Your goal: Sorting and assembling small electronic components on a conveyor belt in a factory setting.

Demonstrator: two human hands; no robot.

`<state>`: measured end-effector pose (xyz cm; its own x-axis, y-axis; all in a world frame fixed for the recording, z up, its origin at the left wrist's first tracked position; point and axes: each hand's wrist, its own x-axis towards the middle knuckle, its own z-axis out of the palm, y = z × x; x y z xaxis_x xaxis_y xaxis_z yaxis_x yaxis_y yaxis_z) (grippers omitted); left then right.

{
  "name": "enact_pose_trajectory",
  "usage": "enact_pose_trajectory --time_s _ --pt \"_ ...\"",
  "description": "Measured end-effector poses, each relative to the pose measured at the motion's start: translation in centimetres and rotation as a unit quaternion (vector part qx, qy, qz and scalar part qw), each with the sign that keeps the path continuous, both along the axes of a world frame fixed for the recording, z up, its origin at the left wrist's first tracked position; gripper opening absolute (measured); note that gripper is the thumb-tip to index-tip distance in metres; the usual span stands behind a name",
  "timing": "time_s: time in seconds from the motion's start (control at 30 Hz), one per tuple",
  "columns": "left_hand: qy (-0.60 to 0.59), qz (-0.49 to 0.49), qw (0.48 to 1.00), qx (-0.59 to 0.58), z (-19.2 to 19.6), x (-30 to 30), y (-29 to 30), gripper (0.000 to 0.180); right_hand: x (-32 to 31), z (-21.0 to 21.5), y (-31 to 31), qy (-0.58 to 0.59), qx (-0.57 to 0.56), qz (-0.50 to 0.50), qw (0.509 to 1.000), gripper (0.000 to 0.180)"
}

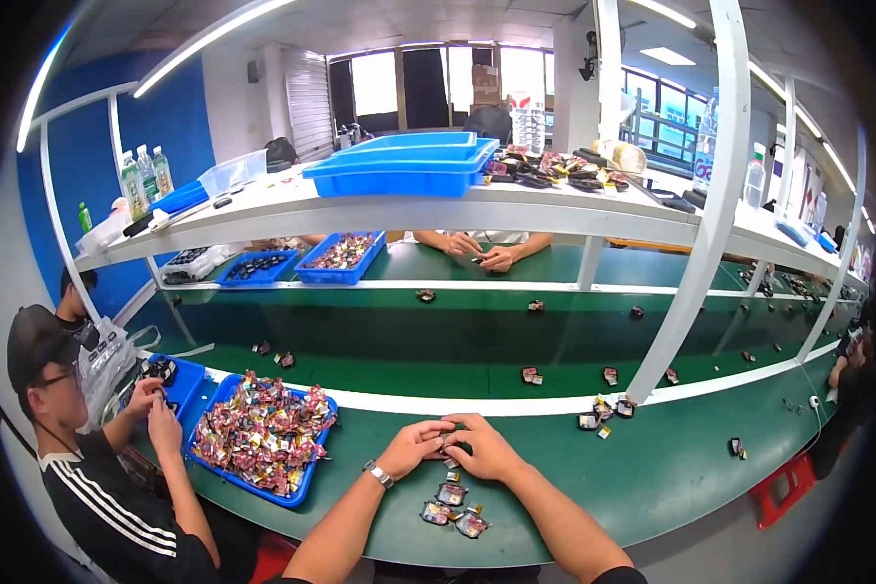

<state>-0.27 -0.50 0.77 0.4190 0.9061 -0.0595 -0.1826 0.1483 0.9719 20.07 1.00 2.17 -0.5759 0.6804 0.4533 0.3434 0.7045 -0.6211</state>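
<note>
Left hand [414,448] and right hand [484,450] meet near the bench [652,477] front edge, fingers curled around a small part [445,454], mostly hidden. Finished parts [453,506] lie just nearer; open surface extends right.

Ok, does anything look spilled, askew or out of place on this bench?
Mostly tidy. The blue plastic tray heaped with colourful wrapped pieces overhangs the green bench's front edge, and a few small dark parts lie loose beside the white strip.

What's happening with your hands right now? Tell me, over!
Left hand and right hand together, pinching a small piece. Three shiny packets lie just below. Blue tray of packets at left, apart.
</note>
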Motion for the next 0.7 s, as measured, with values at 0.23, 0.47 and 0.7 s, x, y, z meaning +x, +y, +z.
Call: enact_pose_trajectory --time_s 0.23,0.47,0.7 --pt "-0.012 0.038 0.999 -0.013 -0.2 0.0 0.1 0.037 -0.7 -0.3 -0.4 0.057 0.035 -0.070 0.995 0.012" --pt "-0.044 0.027 0.999 -0.016 -1.1 -0.5 0.4 0.037 -1.5 -0.4 -0.9 0.074 0.047 -0.099 0.991 0.010" --pt "-0.032 0.039 0.999 0.000 -1.0 -0.3 0.3 0.035 -1.4 0.0 -1.0 0.050 0.053 -0.106 0.992 0.009"
